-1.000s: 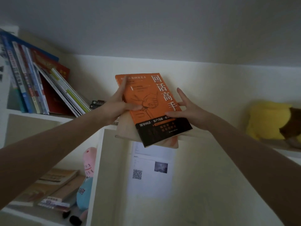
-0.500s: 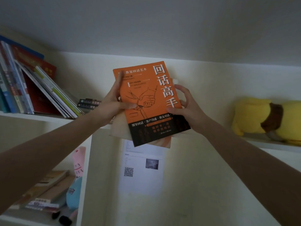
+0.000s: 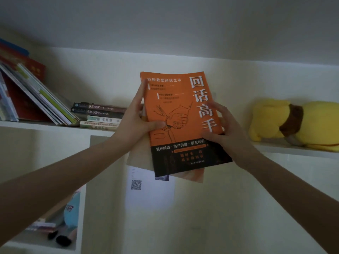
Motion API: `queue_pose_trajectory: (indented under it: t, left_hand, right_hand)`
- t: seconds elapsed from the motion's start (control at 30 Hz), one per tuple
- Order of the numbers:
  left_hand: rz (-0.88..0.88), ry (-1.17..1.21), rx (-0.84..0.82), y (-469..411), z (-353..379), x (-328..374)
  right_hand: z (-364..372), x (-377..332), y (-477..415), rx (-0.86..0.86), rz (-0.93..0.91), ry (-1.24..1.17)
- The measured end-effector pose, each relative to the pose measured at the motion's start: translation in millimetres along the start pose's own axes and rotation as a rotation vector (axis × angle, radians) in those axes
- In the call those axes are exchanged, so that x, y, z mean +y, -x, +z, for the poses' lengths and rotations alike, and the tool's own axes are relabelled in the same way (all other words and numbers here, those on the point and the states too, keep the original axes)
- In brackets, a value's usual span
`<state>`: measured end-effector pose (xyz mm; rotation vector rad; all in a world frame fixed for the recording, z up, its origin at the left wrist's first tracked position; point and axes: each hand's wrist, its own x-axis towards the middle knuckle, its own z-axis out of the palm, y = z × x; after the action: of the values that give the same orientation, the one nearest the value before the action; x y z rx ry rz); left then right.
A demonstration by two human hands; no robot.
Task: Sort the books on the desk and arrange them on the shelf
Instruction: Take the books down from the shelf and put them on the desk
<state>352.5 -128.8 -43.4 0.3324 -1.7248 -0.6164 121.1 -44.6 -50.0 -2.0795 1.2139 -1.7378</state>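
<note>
An orange and black book (image 3: 176, 107) with white Chinese characters is held up in front of the upper shelf (image 3: 55, 124), cover towards me. My left hand (image 3: 135, 120) grips its left edge, thumb across the cover. My right hand (image 3: 222, 129) holds the right edge, fingers curled round it. A second, pale book (image 3: 139, 156) sits behind it and sticks out below. On the shelf to the left lies a flat stack of dark and light books (image 3: 99, 115), and beyond it several thin books (image 3: 36, 96) lean leftwards.
A yellow plush toy (image 3: 297, 121) lies on the shelf at the right. A white sheet with a QR code (image 3: 146, 189) hangs on the wall below. In the lower left compartment are a stuffed figure (image 3: 70, 215) and flat books (image 3: 42, 226).
Both hands have raised and tilted the orange book more upright towards the upper shelf. The right hand's fingers have curled round its right edge. The view has shifted right.
</note>
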Motion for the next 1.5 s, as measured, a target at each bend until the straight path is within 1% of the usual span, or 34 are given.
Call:
queue_pose_trajectory:
  t: [0.17, 0.37, 0.53, 0.63, 0.77, 0.97, 1.17, 1.3, 1.43, 1.5]
  left_hand:
    - [-0.023, -0.013, -0.135, 43.4, 41.0, 1.1]
    - [-0.166, 0.041, -0.240, 103.8, 86.1, -31.1]
    - [-0.258, 0.035, -0.290, 136.5, 113.1, -66.1]
    - [-0.342, 0.037, -0.291, 153.2, 127.1, -87.0]
    - [-0.461, 0.078, -0.317, 178.5, 147.4, -125.5]
    - [-0.685, -0.003, -0.444, 242.4, 172.3, -200.8]
    - [-0.904, -0.016, -0.568, 307.3, 196.2, -258.4]
    - [-0.985, -0.027, -0.665, 339.2, 205.8, -290.3]
    - [-1.060, -0.016, -0.751, 370.1, 212.8, -317.1]
    - [-1.070, -0.015, -0.802, 383.9, 216.7, -327.5]
  right_hand:
    - [-21.0, 18.3, 77.8, 0.050, 0.119, -0.057]
    - [-26.6, 61.4, 156.5, 0.056, 0.261, -0.090]
    - [-28.2, 95.4, 192.8, 0.081, 0.379, -0.082]
    - [-27.6, 116.2, 211.2, 0.068, 0.448, -0.066]
    - [-24.8, 147.4, 238.2, 0.050, 0.552, -0.078]
    - [-8.3, 212.1, 297.5, 0.009, 0.779, -0.086]
    - [16.2, 280.8, 360.2, -0.043, 0.939, -0.115]
    - [32.1, 318.3, 395.4, -0.067, 1.036, -0.147]
    - [45.4, 338.6, 422.8, -0.100, 1.116, -0.152]
    - [49.5, 350.4, 433.3, -0.112, 1.142, -0.159]
